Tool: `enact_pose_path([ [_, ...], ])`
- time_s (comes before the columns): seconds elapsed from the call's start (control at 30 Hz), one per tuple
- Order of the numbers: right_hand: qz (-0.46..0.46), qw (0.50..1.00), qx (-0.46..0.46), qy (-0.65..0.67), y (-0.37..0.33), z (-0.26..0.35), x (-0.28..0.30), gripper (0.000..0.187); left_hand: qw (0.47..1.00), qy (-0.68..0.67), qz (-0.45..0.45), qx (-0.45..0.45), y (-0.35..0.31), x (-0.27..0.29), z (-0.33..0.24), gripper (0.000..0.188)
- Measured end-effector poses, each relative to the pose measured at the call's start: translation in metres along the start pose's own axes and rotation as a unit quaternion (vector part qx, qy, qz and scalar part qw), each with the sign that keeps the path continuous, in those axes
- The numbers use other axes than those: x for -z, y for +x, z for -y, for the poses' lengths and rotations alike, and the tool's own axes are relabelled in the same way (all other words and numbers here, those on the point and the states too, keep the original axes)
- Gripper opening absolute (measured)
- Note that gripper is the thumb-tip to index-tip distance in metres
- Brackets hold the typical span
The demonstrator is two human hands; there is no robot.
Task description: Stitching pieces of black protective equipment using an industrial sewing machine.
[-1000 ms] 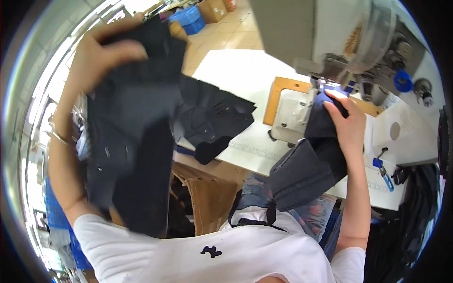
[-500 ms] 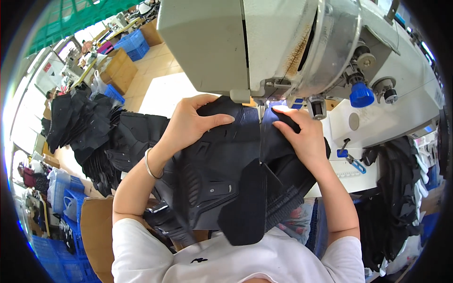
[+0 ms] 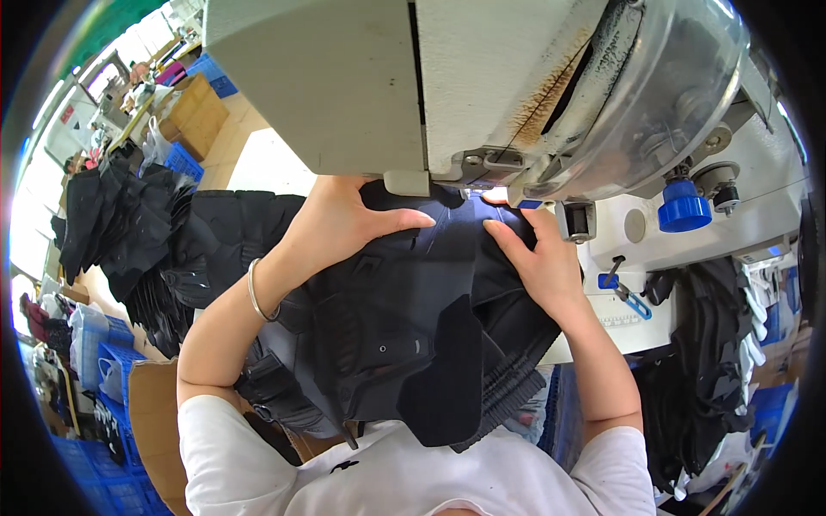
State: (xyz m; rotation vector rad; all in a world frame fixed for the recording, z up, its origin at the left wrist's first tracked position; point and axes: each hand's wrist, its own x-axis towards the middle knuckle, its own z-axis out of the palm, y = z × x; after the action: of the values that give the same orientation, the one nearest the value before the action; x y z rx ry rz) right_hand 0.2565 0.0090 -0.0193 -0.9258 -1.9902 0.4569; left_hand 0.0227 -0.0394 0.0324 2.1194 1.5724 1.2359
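Cloth under sewing machine — fabric stack left; draped fabric right.

Black fabric beneath sewing machine

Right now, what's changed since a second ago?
Your left hand has swung the large black fabric panel rightward, in to the off-white sewing machine. Your right hand still holds dark cloth there; the blue-handled tool still lies on the white tabletop.
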Motion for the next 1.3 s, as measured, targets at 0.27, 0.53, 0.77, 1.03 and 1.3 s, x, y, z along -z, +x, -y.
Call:
enact_pose_path([
  [0.27, 0.056, 0.994, -0.067, -0.063, 0.000, 0.004, 0.006, 0.034, 0.998, -0.001, 0.050, 0.027, 0.000, -0.001, 0.010, 0.046],
  [0.53, 0.103, 0.986, -0.090, -0.096, -0.002, -0.009, 0.003, 0.048, 0.996, 0.012, 0.076, 0.039, 0.002, -0.001, 0.015, 0.047],
  [0.77, 0.098, 0.987, -0.057, -0.117, 0.001, -0.006, 0.006, 0.037, 0.998, 0.036, 0.046, -0.007, 0.002, -0.004, 0.022, 0.052],
  [1.03, 0.071, 0.993, -0.075, -0.054, 0.005, -0.003, 0.006, 0.033, 0.999, -0.020, 0.039, 0.006, 0.000, -0.009, 0.029, 0.050],
  [1.3, 0.073, 0.993, -0.089, -0.019, 0.009, 0.006, 0.011, 0.031, 1.000, -0.004, 0.016, -0.023, -0.002, -0.007, 0.028, 0.041],
])
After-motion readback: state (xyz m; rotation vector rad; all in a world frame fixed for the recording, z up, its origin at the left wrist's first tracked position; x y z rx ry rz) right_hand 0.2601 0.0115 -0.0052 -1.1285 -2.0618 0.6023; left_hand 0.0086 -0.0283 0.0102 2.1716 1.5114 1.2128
